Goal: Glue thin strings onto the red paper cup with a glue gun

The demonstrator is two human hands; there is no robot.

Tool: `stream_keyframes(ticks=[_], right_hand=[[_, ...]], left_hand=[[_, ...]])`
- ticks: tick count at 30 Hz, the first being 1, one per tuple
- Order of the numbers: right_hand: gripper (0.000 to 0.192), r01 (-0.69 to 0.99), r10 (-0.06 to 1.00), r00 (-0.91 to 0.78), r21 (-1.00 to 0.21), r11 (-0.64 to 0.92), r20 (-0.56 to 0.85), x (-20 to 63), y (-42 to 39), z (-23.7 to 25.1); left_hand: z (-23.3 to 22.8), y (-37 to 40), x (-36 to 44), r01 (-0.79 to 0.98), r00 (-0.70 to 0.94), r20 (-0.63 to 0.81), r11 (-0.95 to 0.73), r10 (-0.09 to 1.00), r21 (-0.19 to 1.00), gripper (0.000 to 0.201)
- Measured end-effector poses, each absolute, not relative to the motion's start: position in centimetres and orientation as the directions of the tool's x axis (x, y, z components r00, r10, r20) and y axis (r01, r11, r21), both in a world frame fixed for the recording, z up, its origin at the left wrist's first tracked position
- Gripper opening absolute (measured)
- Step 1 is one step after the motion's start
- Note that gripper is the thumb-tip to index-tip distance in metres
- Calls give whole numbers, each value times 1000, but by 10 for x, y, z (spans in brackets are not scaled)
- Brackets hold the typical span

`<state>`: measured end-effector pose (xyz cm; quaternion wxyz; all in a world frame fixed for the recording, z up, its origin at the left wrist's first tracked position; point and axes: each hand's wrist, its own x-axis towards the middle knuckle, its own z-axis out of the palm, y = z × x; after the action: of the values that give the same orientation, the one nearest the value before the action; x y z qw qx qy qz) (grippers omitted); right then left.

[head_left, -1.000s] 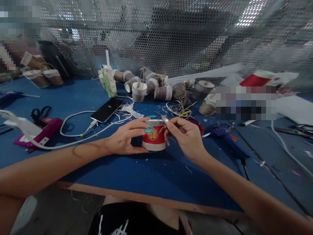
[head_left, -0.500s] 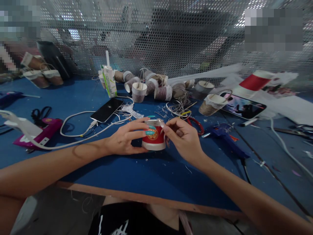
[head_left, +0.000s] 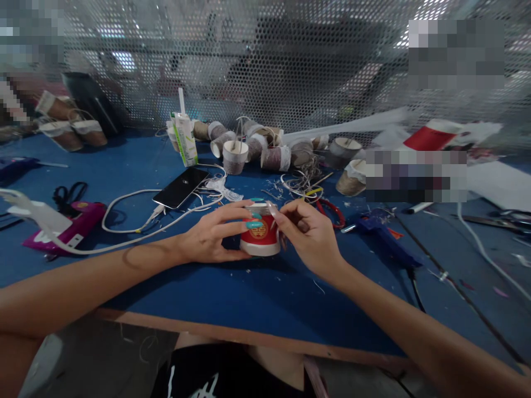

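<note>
A red and white paper cup with a round gold emblem is held over the near middle of the blue table. My left hand wraps its fingers around the cup from the left, teal nails across its front. On the right side, my right hand has thumb and fingers closed at the cup's upper edge. Whether a thin strip lies between those fingertips is too small to tell. Just beyond my right hand are red-handled pliers or scissors, and a blue glue gun lies farther right.
Twine-wrapped cups cluster at the back beside a drink carton. A black phone with a white cable lies left of centre, near a purple power strip. Scissors lie far right. Perforated metal mesh stands behind.
Both hands stay on the cup with almost no movement. The view has shifted very slightly.
</note>
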<state>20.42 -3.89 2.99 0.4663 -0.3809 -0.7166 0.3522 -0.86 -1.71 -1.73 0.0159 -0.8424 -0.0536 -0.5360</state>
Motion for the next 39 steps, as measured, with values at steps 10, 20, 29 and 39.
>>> stream_keyframes(ticks=[10,20,29,39], right_hand=[[24,211,859,-285,-846,489,425,204,-39,28],[24,217,865,-280,-850,479,416,204,-39,27],[26,196,873,-295,-870,453,388,205,-39,27],[24,159,875,-237,-871,464,422,207,-40,27]], left_hand=[[-15,-19,-9,125,443,894,-992,62,7,78],[-21,-18,-8,153,391,917,-988,73,13,82],[-17,-19,-12,176,462,850,-966,251,190,104],[-23,-19,-14,236,480,816,-943,322,234,99]])
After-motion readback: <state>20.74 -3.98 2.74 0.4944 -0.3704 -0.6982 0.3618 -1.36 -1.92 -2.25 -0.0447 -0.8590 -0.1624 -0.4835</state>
